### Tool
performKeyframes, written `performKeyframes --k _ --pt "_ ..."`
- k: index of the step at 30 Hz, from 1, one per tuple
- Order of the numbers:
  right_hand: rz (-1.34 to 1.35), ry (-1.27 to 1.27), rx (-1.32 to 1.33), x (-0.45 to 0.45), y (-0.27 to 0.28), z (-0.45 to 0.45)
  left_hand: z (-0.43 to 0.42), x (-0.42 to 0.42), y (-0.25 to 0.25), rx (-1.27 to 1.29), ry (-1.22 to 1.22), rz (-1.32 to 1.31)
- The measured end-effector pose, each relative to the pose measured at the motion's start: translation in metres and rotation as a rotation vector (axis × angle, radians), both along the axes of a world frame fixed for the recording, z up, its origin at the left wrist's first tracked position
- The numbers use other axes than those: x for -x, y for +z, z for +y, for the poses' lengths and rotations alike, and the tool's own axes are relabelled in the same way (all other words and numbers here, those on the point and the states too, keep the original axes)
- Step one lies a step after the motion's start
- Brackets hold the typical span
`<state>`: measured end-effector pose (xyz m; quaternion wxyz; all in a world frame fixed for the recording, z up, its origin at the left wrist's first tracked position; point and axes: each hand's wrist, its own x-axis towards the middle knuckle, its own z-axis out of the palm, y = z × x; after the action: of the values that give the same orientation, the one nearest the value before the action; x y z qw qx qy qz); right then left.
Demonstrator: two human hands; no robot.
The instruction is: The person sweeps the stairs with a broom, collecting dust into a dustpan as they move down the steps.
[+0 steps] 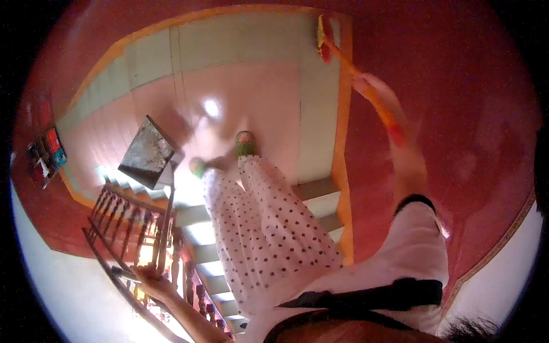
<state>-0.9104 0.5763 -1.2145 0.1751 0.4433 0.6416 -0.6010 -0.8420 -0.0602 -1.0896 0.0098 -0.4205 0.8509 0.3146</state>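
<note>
While your feet point up the frame on the landing, with the steps just below them, your two hands are spread wide to either side. At upper right, the fingers of your right hand are closed around the orange handle of the brush, which slants from the upper left, where its head is, down to the right along your forearm. That head lies beyond your fingers, up and to the left of them, over the pale border strip beside the red wall; whether its bristles touch down, you cannot tell. At lower left, your left hand has its fingers wrapped around the long handle of the dustpan, beside the railing. The handle runs almost straight up the frame from your grip to the pan, which sits left of your feet, tilted, its grey face showing. Brush head and pan are well apart, the pan lower and to the left; your right hand is much the nearer to the brush head, your left to the pan. At the far left of the frame is a multicoloured item, too small to make out.
</note>
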Motion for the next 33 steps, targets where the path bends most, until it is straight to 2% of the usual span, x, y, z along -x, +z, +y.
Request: performKeyframes --k 1,2,3,4,5,7,8,11,13,15,17,18,20,21,22,23,26,27,29,30,32,33 --pt "-0.099 -0.046 -0.061 -0.018 0.000 0.018 -0.008 -0.002 0.002 -0.031 -0.022 -0.021" --pt "-0.192 -0.182 0.301 -0.036 0.014 0.061 -0.016 -0.004 0.004 -0.061 -0.044 -0.043" --pt "-0.349 -0.313 0.610 -0.053 0.027 0.104 -0.018 0.000 0.011 -0.254 0.118 -0.056" --pt "-0.326 -0.309 1.130 -0.069 0.049 0.109 -0.032 -0.017 0.001 -0.205 -0.018 -0.067" --pt "-0.319 -0.308 1.128 -0.068 0.046 0.112 -0.046 -0.034 -0.008 -0.149 -0.148 -0.069" --pt "-0.381 -0.290 1.216 -0.048 0.017 0.109 -0.024 -0.030 -0.008 0.071 -0.252 -0.072" --pt "-0.256 -0.156 0.700 -0.047 -0.005 0.093 -0.027 -0.033 -0.010 0.063 -0.302 -0.072" --pt "-0.137 0.123 0.229 -0.002 -0.053 -0.048 -0.035 -0.038 -0.011 0.048 -0.451 -0.042" --pt "-0.394 0.470 0.148 0.009 -0.064 -0.127 -0.040 -0.040 -0.010 0.017 -0.539 0.027" --pt "-0.270 0.476 0.255 -0.008 -0.060 -0.186 -0.045 -0.040 -0.007 0.016 -0.613 0.064" --pt "-0.327 0.744 0.441 0.027 -0.012 -0.210 -0.048 -0.037 -0.005 0.034 -0.583 0.027" --pt "-0.311 0.739 0.443 0.025 -0.012 -0.211 -0.047 -0.037 -0.003 0.022 -0.528 -0.008" --pt "-0.150 0.716 0.689 0.018 -0.016 -0.210 -0.043 -0.036 -0.003 -0.173 -0.221 0.085" --pt "-0.113 0.644 0.662 0.005 0.004 -0.204 -0.038 -0.032 -0.002 -0.256 -0.062 0.154" --pt "-0.078 0.579 0.633 -0.012 0.029 -0.192 -0.028 -0.030 0.003 -0.253 -0.108 0.137" --pt "-0.137 0.498 0.564 -0.047 0.023 -0.172 -0.019 -0.029 0.000 -0.257 -0.141 0.134" --pt "-0.436 0.108 0.499 -0.147 0.060 -0.125 -0.023 -0.042 -0.018 -0.402 -0.225 0.182" --pt "-0.497 -0.007 0.515 -0.182 0.056 -0.109 -0.004 -0.032 -0.013 -0.695 0.107 0.161" --pt "-0.569 -0.067 0.423 -0.241 0.032 -0.083 0.008 -0.032 -0.020 -0.537 0.053 0.104" --pt "-0.624 -0.118 0.328 -0.270 0.017 -0.070 -0.011 -0.045 -0.030 -0.365 -0.174 0.075" --pt "-0.602 -0.175 0.208 -0.309 -0.048 -0.051 -0.029 -0.064 -0.054 -0.181 -0.465 0.102" --pt "-0.570 -0.181 0.187 -0.317 -0.080 -0.056 -0.029 -0.063 -0.052 -0.175 -0.449 0.106"
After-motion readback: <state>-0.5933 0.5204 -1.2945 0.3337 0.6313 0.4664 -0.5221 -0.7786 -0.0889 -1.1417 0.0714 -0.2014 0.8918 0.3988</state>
